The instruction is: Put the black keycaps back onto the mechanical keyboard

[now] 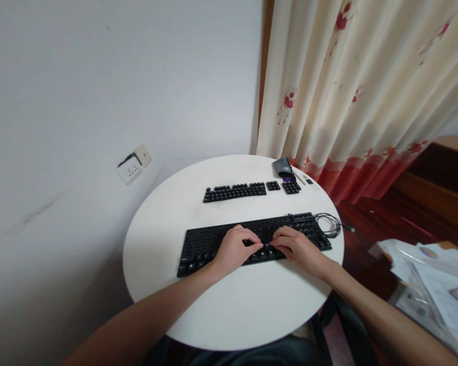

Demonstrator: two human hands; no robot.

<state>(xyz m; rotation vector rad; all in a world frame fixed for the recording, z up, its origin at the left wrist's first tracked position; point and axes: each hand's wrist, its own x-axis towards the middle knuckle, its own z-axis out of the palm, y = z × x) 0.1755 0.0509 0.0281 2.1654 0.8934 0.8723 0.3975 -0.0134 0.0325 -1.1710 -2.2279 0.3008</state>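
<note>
The left hand [236,250] and right hand [296,247] curl over the keyboard [203,241] on the table [232,320]; whether either grips anything cannot be told. A careless reach could scatter the keycap rows [234,192] beyond.

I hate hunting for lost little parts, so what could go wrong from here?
The black keycaps sit in groups behind the keyboard; a backward shove could scatter them.

The cable lies coiled by the table's right edge with its plug past it, so a snag might tug the keyboard.

The left hand and right hand work close together; one might bump the other.
</note>
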